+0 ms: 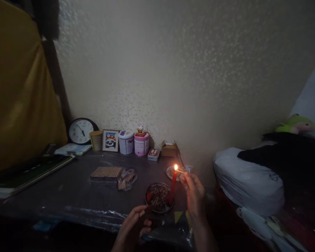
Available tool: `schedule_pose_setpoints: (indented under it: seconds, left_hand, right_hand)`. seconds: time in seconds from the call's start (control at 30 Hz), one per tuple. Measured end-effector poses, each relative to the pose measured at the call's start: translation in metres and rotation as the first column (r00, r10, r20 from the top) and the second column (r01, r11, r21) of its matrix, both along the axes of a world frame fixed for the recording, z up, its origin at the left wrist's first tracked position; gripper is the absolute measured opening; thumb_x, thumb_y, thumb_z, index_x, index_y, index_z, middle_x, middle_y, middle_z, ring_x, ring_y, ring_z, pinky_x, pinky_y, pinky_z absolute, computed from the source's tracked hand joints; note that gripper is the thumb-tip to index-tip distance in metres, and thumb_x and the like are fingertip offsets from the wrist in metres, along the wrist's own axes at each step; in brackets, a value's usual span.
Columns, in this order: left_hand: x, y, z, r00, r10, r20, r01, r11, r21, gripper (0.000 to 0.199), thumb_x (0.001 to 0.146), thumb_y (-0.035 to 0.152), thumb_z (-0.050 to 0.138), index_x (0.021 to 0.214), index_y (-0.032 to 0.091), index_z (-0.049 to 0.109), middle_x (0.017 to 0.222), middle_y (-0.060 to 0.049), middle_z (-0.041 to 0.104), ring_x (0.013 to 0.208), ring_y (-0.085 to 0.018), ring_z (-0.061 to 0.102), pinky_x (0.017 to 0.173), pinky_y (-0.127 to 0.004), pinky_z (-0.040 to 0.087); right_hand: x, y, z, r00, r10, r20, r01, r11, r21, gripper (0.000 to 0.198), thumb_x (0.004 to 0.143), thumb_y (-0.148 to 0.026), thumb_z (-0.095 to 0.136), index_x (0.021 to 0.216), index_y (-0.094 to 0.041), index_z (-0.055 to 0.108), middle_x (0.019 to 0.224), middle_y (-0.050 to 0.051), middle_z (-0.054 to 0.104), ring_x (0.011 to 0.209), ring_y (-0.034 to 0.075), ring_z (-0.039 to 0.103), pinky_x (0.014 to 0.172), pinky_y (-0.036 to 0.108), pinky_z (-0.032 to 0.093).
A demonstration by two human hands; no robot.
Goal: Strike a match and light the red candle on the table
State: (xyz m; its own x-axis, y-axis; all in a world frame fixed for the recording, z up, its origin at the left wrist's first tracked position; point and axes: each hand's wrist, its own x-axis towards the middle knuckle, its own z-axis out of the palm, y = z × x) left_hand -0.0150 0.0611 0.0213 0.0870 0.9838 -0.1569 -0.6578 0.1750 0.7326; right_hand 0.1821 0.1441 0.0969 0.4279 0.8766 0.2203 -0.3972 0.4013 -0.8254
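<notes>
While a flame point(175, 167) glows above, the slim candle point(174, 181) looks red.

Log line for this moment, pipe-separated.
right hand: holds match at red candle top | flame: burning there | left hand: holds small dark item, kind unclear

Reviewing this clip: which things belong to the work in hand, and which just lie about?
In use:
- match in right hand
- red candle, at the flame
- small dark item in left hand

Lying about:
- clock
- panda picture
- pink tin
</notes>
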Motion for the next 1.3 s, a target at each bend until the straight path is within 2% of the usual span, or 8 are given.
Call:
schedule_pose_setpoints:
  seconds: [0.23, 0.5, 0.63, 1.0, 1.1, 1.3]
  left_hand:
    - [-0.002, 0.003, -0.002, 0.999, -0.031, 0.016, 0.030, 0.999, 0.045, 0.030, 0.066, 0.041, 0.073, 0.089, 0.022, 0.072, 0.087, -0.005, 0.072, 0.071, -0.018, 0.063, 0.068, -0.029, 0.048]
    - [-0.001, -0.001, 0.003, 0.999, -0.028, 0.023, 0.027, 0.999, 0.031, 0.032, 0.063, 0.040, 0.076, 0.089, 0.021, 0.072, 0.089, -0.006, 0.073, 0.071, -0.018, 0.063, 0.067, -0.029, 0.048]
    - [-0.001, -0.002, 0.006, 0.999, -0.031, 0.017, 0.030, 0.997, 0.067, 0.028, 0.068, 0.035, 0.073, 0.092, 0.021, 0.072, 0.098, -0.006, 0.072, 0.075, -0.019, 0.063, 0.071, -0.030, 0.049]
    - [0.001, -0.002, 0.003, 1.000, -0.020, 0.019, 0.019, 0.999, 0.029, 0.029, 0.069, 0.039, 0.071, 0.092, 0.021, 0.071, 0.083, -0.006, 0.073, 0.075, -0.019, 0.063, 0.070, -0.030, 0.049]
    - [0.001, -0.002, 0.003, 0.999, -0.048, 0.021, 0.048, 0.999, -0.002, 0.028, 0.069, 0.039, 0.071, 0.091, 0.022, 0.070, 0.073, -0.005, 0.072, 0.070, -0.019, 0.063, 0.067, -0.028, 0.048]
    - [0.002, -0.001, 0.000, 1.000, -0.012, -0.028, 0.012, 1.000, -0.013, 0.031, 0.067, 0.041, 0.072, 0.090, 0.021, 0.070, 0.070, -0.005, 0.071, 0.070, -0.019, 0.064, 0.067, -0.028, 0.049]
  right_hand:
    - [0.000, -0.002, 0.001, 1.000, 0.022, 0.001, -0.022, 1.000, 0.010, 0.021, 0.063, -0.036, 0.076, 0.070, -0.019, 0.066, 0.064, -0.006, 0.059, 0.062, 0.009, 0.054, 0.062, 0.021, 0.047]
    - [0.001, -0.004, 0.001, 1.000, -0.003, -0.012, 0.003, 1.000, -0.022, 0.019, 0.063, -0.034, 0.076, 0.070, -0.019, 0.067, 0.063, -0.006, 0.060, 0.060, 0.010, 0.055, 0.059, 0.021, 0.046]
    - [0.000, -0.005, 0.003, 0.999, -0.026, -0.031, 0.024, 0.999, -0.042, 0.019, 0.060, -0.033, 0.078, 0.070, -0.020, 0.068, 0.068, -0.006, 0.063, 0.065, 0.010, 0.057, 0.063, 0.021, 0.049]
    - [0.004, -0.010, 0.005, 0.997, 0.021, -0.072, -0.024, 0.999, -0.046, 0.020, 0.059, -0.033, 0.078, 0.070, -0.019, 0.069, 0.067, -0.004, 0.063, 0.061, 0.010, 0.058, 0.060, 0.021, 0.051]
    - [0.008, -0.012, 0.006, 0.995, 0.052, -0.082, -0.054, 0.998, -0.023, 0.019, 0.060, -0.034, 0.078, 0.068, -0.020, 0.069, 0.067, -0.003, 0.063, 0.059, 0.011, 0.058, 0.058, 0.022, 0.052]
    - [0.026, -0.008, 0.000, 0.998, 0.051, -0.041, -0.049, 0.998, 0.049, 0.018, 0.060, -0.035, 0.078, 0.070, -0.022, 0.070, 0.065, 0.000, 0.066, 0.059, 0.014, 0.062, 0.058, 0.029, 0.055]
